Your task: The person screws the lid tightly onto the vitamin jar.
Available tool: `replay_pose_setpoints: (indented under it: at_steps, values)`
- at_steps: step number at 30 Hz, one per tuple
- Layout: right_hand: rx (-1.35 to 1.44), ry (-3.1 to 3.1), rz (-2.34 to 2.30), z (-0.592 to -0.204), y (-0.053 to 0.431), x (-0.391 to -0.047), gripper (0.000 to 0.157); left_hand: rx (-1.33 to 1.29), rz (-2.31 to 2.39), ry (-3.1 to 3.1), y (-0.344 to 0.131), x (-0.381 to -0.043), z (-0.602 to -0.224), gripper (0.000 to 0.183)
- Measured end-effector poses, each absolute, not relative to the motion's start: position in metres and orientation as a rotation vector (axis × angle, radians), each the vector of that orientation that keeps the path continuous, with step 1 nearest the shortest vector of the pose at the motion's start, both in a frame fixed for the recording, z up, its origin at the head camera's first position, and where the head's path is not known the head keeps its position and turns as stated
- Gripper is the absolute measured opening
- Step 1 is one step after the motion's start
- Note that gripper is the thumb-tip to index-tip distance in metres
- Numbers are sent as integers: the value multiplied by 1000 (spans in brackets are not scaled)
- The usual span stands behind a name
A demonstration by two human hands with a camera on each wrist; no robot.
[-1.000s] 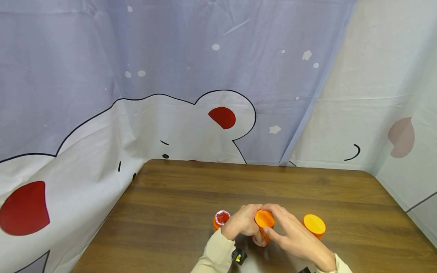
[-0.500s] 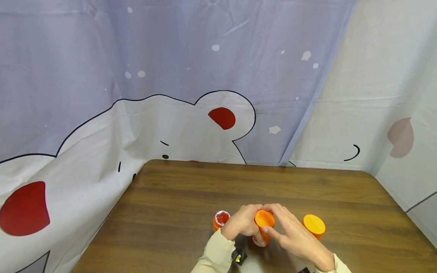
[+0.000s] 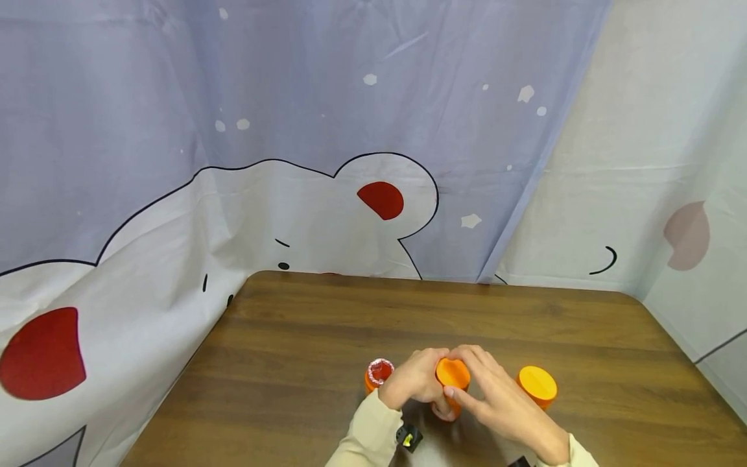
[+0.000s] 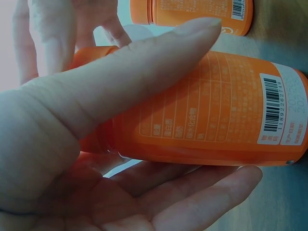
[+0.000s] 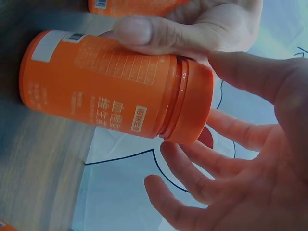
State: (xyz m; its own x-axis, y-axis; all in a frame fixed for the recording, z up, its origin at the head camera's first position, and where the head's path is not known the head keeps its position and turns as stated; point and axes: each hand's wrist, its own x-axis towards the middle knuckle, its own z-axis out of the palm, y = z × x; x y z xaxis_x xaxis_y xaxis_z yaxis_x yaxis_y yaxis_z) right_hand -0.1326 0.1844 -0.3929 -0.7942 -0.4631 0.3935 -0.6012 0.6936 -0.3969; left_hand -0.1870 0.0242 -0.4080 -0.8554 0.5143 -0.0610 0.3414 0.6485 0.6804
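Observation:
In the head view my left hand [image 3: 420, 376] grips an upright orange bottle [image 4: 192, 110] with printed labels and a barcode; its thumb lies along one side and fingers along the other. My right hand [image 3: 504, 402] pinches the bottle's orange cap [image 5: 195, 101] at the rim, thumb on one side and fingertips on the other. The cap sits on the bottle's neck, with a narrow gap beneath its edge in the right wrist view. Left of the hands stands another orange bottle [image 3: 371, 381], its mouth uncapped and ringed with torn silvery foil, partly hidden by my left hand.
To the right of my right hand stands another orange bottle with a yellow-orange lid [image 3: 537, 383]. All the bottles stand on a brown wood-grain table [image 3: 303, 337]. A printed cloth curtain [image 3: 327, 97] hangs behind it and along its sides.
My right thumb has shifted slightly left along the cap's near edge, and the right fingers have risen a little. The left hand and all bottles keep their places.

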Motion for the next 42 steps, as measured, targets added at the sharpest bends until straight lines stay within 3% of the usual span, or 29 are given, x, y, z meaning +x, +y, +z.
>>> replay_pose_setpoints:
  at_steps: [9, 42]
  values:
    - [890, -2653, 785, -390, 186, -131, 47, 656, 1018, 2621, 24, -187, -407, 59]
    - [815, -2699, 766, -390, 186, -130, 43, 707, 919, 2646, 26, -189, -407, 63]
